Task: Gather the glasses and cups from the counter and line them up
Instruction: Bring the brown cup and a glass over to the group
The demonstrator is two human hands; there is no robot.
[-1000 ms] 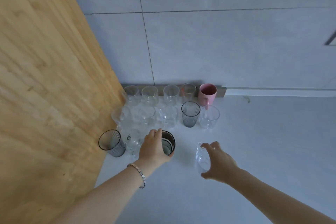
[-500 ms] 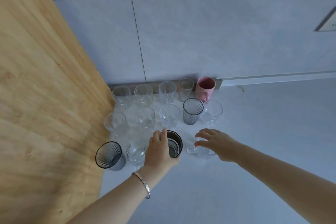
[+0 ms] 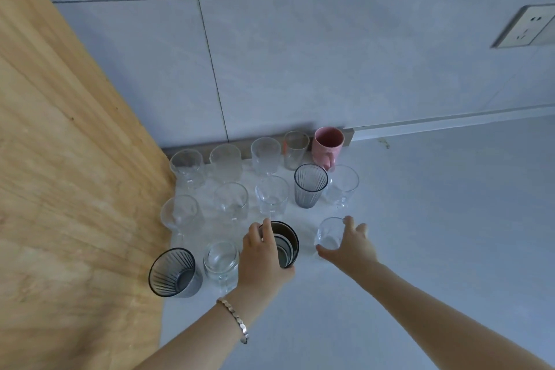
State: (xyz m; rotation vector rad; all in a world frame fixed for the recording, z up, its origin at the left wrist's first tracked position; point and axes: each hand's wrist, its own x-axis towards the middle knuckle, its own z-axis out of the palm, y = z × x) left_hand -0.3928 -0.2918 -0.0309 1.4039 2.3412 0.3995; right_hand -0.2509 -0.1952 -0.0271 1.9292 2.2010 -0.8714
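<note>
On the pale grey table (image 3: 435,219) the glasses and cups stand in three rough rows in the corner beside a wooden panel (image 3: 60,159). In the nearest row our left hand (image 3: 261,261) is wrapped around a dark cup with pale inner rings (image 3: 285,245), fingers over its rim, and our right hand (image 3: 351,246) grasps a small clear glass (image 3: 329,233) at about 3 o'clock from that cup. At 9 o'clock from the cup stand a clear glass jar (image 3: 220,261) and then a smoky ribbed tumbler (image 3: 174,272). The middle row holds clear glasses and a second smoky ribbed tumbler (image 3: 309,185). At 12 o'clock, the far row lines the tiled wall (image 3: 300,69), ending with a pink mug (image 3: 327,146) at its right. A bracelet (image 3: 234,320) circles our left wrist, and a wall socket (image 3: 525,27) sits at 2 o'clock.
</note>
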